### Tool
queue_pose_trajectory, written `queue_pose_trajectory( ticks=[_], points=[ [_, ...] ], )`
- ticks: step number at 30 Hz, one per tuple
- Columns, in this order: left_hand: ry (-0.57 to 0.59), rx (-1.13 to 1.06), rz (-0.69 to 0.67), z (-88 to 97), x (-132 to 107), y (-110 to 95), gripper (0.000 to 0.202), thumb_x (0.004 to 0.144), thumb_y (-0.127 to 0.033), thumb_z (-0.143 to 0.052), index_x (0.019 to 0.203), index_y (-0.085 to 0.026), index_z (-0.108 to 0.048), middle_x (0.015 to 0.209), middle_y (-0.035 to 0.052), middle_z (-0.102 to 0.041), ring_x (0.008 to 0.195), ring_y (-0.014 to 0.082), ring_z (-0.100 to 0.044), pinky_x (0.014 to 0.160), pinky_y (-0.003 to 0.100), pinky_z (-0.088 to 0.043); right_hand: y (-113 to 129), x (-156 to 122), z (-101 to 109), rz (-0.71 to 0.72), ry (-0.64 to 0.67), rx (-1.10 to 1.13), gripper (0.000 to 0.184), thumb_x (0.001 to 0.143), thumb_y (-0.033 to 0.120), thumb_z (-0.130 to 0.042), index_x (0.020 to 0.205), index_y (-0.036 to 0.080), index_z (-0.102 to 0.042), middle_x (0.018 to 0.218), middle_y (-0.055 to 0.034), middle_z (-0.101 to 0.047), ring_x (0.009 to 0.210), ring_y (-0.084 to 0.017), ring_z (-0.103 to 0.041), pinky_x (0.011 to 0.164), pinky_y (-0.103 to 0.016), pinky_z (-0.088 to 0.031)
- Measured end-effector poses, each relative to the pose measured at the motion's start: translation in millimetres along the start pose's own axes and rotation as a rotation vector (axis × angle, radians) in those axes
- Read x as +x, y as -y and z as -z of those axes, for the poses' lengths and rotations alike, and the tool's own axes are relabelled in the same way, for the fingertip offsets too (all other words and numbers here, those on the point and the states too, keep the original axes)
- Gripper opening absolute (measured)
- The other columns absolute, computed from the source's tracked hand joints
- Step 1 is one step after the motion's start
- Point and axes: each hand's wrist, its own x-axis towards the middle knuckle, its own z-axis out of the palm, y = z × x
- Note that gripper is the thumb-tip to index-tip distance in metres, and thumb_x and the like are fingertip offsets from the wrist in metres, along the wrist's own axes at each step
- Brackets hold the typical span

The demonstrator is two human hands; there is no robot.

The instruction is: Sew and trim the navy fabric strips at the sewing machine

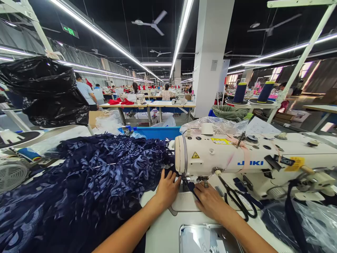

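Note:
A white sewing machine (210,153) reaches in from the right, its needle and presser foot area just ahead of my hands. My left hand (167,188) lies left of the presser foot (185,185), fingers spread over dark cloth beside a large heap of navy patterned fabric (105,175). On the other side of the foot, my right hand (207,198) has its fingers closed at a narrow navy fabric piece (192,189); the fingertips are partly hidden. Black-handled scissors (238,200) lie just right of that hand.
A metal tray (207,239) sits at the table's front edge. Clear plastic with navy fabric (302,225) lies at right. A black plastic bag (47,91) hangs at left. Two navy thread cones (240,93) stand behind the machine. Other people work at tables farther back.

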Motion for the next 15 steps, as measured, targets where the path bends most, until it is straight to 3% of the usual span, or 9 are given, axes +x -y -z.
queue_pose_trajectory(
  ticks=[6, 15],
  points=[
    [0.113, -0.060, -0.027, 4.2, 8, 2, 0.025, 0.082, -0.018, -0.043, 0.102, -0.018, -0.057, 0.092, 0.0095, -0.058, 0.093, 0.0250, -0.047, 0.082, 0.044, -0.033, -5, -6, -8, 0.117, -0.091, -0.038, 0.021, 0.070, -0.004, -0.049, 0.078, 0.012, -0.060, 0.082, -0.0079, -0.061, 0.082, -0.019, -0.055, 0.080, -0.033, -0.043],
    [0.103, -0.062, -0.037, 3.3, 8, 2, 0.023, 0.082, -0.017, -0.042, 0.098, -0.018, -0.058, 0.091, 0.0094, -0.058, 0.089, 0.0250, -0.047, 0.077, 0.042, -0.033, -1, -5, -11, 0.141, -0.020, -0.023, 0.019, 0.074, -0.003, -0.049, 0.072, 0.013, -0.057, 0.079, -0.0054, -0.057, 0.075, -0.017, -0.052, 0.067, -0.028, -0.045]
  ],
)
